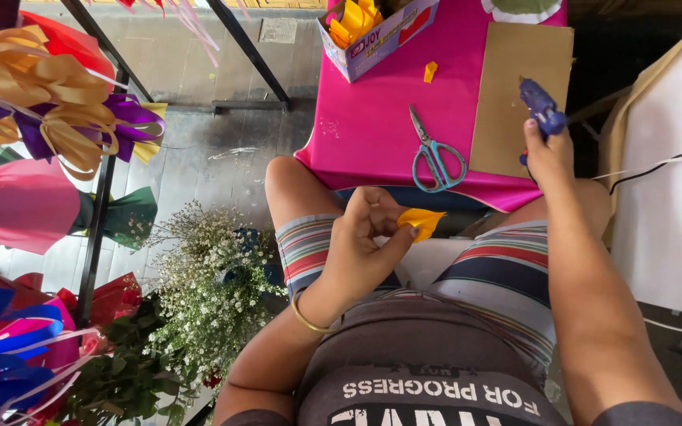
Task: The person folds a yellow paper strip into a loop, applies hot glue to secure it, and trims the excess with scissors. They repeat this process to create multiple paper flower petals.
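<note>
Striped shorts point(507, 272) cover the lap nearest the camera, and just above them the left hand point(361, 244) pinches a folded yellow paper piece point(420, 222) between thumb and fingertips, apparently to keep its fold shut. To the right, the right hand point(550, 154) is wrapped around a blue glue gun point(541, 106), its tip resting on a brown cardboard sheet point(515, 79), likely there to catch drips. Blue-handled scissors point(436, 154) lie on the pink table point(372, 118); farther off, a box point(380, 35) holds more yellow pieces. White flowers point(207, 276) stand on the left.
</note>
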